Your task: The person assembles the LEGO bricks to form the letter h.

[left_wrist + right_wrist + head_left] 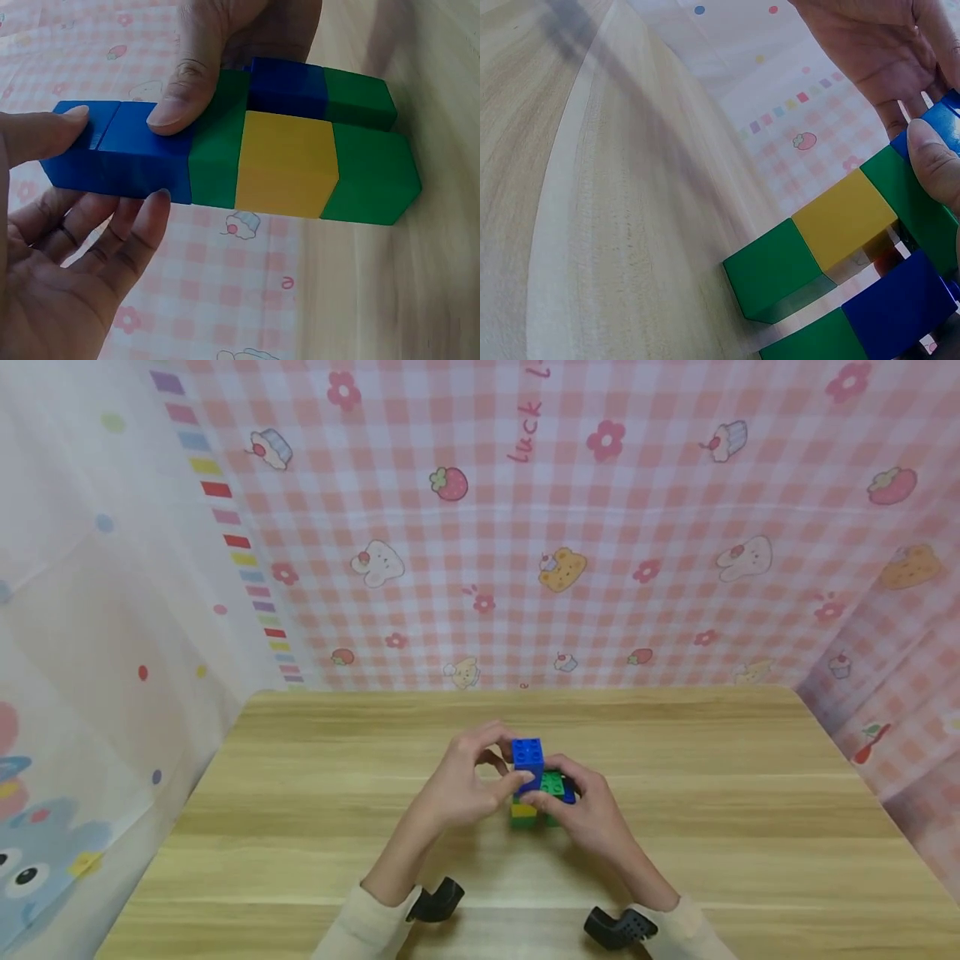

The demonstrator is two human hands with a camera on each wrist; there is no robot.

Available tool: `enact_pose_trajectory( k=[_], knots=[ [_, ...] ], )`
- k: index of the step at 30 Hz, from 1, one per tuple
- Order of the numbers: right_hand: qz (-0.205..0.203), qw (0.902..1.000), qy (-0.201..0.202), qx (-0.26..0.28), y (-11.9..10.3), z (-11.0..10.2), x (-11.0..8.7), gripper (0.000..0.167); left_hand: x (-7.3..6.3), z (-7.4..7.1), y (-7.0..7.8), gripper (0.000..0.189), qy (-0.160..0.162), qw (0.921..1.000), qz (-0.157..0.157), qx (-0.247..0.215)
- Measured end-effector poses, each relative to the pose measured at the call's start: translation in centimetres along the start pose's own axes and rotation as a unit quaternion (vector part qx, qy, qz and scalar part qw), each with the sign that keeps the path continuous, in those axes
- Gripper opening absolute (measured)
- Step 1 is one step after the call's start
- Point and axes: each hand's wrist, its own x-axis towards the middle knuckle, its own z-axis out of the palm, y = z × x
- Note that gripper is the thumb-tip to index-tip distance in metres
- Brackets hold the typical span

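A small tower of toy building bricks stands on the table. Its near-left leg is a green brick (375, 180) under a yellow brick (289, 165); the other leg is a second green brick (364, 101) under a dark blue brick (289, 88). Across both legs lies a longer green brick (552, 782). Stacked on its left end are a lower blue brick (150, 172) and a top blue brick (528, 750). My left hand (468, 781) pinches the top blue brick between thumb and fingers. From the right, my right hand (592, 806) grips the tower, its thumb (176, 109) against the lower blue brick.
The wood-grain table (300, 827) extends around both hands. A pink checked cloth (495, 527) hangs behind its back edge, and a pale patterned cloth (97, 610) hangs on the left. Black wrist devices (618, 928) sit by both cuffs.
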Motion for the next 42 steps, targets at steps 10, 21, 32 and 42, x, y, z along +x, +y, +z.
enact_pose_trajectory(
  k=[10, 21, 32, 42],
  knots=[
    [0.004, 1.0, -0.005, -0.007, 0.1, 0.0, 0.0, 0.031, -0.1, 0.1, -0.3, 0.025, -0.001, 1.0, 0.006, 0.007],
    [-0.004, 0.9979, -0.056, -0.033, 0.1, -1.4, 0.1, 0.035, -0.9, 0.9, -0.8, 0.026, 0.028, 0.9992, 0.015, -0.023],
    [-0.039, 0.9907, -0.118, -0.057, 1.3, -4.3, 0.7, 0.038, -1.9, 2.1, -1.9, 0.031, 0.04, 0.9974, -0.023, -0.055],
    [-0.032, 0.9894, -0.133, -0.05, 1.9, -5.4, 0.7, 0.035, -2.8, 1.9, -4.0, 0.034, -0.011, 0.9956, -0.081, -0.047]
  ],
)
